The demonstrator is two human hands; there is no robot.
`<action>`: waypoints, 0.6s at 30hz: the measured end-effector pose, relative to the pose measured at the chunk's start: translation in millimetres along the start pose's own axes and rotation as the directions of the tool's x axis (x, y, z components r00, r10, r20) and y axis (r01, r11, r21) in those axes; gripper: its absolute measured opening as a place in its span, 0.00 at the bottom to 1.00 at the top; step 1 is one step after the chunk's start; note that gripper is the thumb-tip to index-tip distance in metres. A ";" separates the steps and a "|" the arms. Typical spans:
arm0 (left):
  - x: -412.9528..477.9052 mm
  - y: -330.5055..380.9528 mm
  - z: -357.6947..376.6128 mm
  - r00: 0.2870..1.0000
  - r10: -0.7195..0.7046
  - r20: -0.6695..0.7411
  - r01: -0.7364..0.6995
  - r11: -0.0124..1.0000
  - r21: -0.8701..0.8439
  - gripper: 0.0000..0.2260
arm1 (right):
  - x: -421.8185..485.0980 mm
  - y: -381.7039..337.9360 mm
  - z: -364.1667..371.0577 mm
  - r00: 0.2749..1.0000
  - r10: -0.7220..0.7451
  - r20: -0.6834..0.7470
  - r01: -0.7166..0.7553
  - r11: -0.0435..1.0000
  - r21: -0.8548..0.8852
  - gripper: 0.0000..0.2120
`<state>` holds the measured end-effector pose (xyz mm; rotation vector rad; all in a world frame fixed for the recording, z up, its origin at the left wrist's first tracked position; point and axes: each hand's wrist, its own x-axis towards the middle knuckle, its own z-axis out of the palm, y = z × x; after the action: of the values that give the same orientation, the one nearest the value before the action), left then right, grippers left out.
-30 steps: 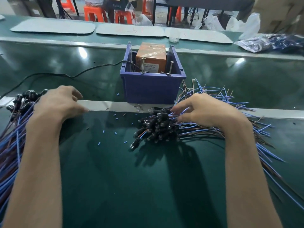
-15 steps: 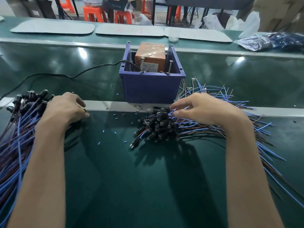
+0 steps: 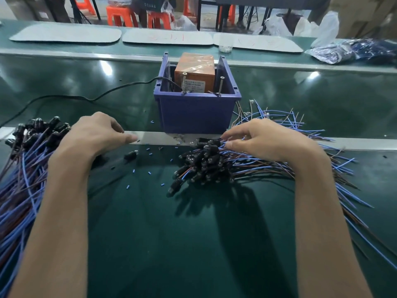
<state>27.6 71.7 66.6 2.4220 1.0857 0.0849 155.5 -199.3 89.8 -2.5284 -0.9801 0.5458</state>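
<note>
A pile of black connectors [image 3: 204,164] with blue and brown wires fanning to the right lies at the table's middle. My right hand [image 3: 264,140] rests on top of it, thumb and index finger pinching a blue wire just behind the topmost connector [image 3: 205,141]. A second pile of the same wired connectors [image 3: 38,130] lies at the left edge. My left hand [image 3: 94,134] hovers to the right of that pile with loosely curled fingers and holds nothing. One black connector [image 3: 130,155] lies on the table just under its fingertips.
A blue bin [image 3: 196,112] holding an orange box [image 3: 194,69] and two upright screws stands just behind the hands. A black cable [image 3: 86,97] runs from it to the left. Small blue insulation bits [image 3: 149,173] dot the green table. A metal strip [image 3: 154,138] crosses under the hands.
My left hand has moved right, away from the left pile, and its fingers have loosened. My right hand stays on the middle pile with little shift.
</note>
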 end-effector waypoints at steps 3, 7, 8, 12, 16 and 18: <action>-2.9 4.5 -3.6 0.995 0.057 -0.077 -0.061 0.997 -0.052 0.06 | -1.9 -3.0 -0.7 1.000 -0.003 -0.015 0.003 1.000 0.004 0.11; -17.8 21.1 -14.2 0.962 0.231 -0.149 -0.252 0.956 -0.146 0.04 | -1.2 -9.4 -2.0 0.981 -0.064 -0.186 0.081 0.993 0.084 0.11; -24.3 27.7 -16.4 0.943 0.297 -0.149 -0.322 0.927 -0.194 0.05 | -1.2 -12.0 -1.5 0.965 -0.095 -0.245 0.128 0.985 0.119 0.11; -60.9 60.2 -25.2 0.827 0.540 -0.156 -0.542 0.693 -0.475 0.05 | -6.2 -26.0 -1.5 0.924 -0.209 -0.320 0.311 0.899 0.310 0.13; -89.6 85.1 -26.1 0.691 0.710 -0.134 -0.618 0.485 -0.619 0.04 | -8.4 -45.6 3.7 0.897 -0.374 -0.236 0.442 0.770 0.461 0.15; -97.2 92.0 -23.9 0.657 0.743 -0.125 -0.589 0.402 -0.701 0.05 | -6.7 -53.6 8.9 0.880 -0.394 -0.267 0.475 0.700 0.534 0.12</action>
<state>18.5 -40.9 142.4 1.9070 -0.1450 0.4195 117.1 -165.4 108.9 -1.6788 -1.1052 0.4365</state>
